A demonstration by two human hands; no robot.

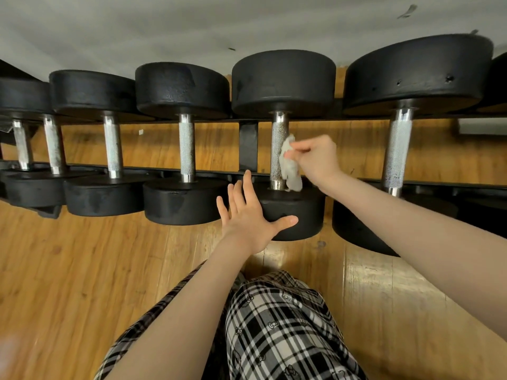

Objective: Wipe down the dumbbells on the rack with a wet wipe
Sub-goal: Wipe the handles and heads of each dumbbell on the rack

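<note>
Plaid trousers [279, 325] sit nearest, at 6 o'clock in our view, with both bare forearms reaching up from there.

Our left hand [249, 212] is at centre, fingers straight and spread, holding nothing. Palm side lies against the near head [293, 215] of the dumbbell being worked, thumb pointing toward 3 o'clock across its rim.

Our right hand [315, 157] is at roughly 1 o'clock from the left one, fingers curled, pinching the wet wipe [289, 165]. Wipe hangs down crumpled and touches the right side of that dumbbell's knurled handle [279, 149]; its lower end reaches the top face of the near head. Handle shows dark speckling (rust or grime, we cannot tell which).

Far head [284, 83] of the same dumbbell is at 12 o'clock from the wipe.

Black rack [248, 145] carries a row of dumbbells, handles running toward and away from us across two rails. Next one toward 9 o'clock [186, 149] sits just beside the worked one; smaller ones follow toward the left edge. Bigger dumbbell [397, 152] sits at 3 o'clock, behind our right forearm.

Wood floor [82, 270] under everything, grey wall [192, 28] at 12 o'clock.
</note>
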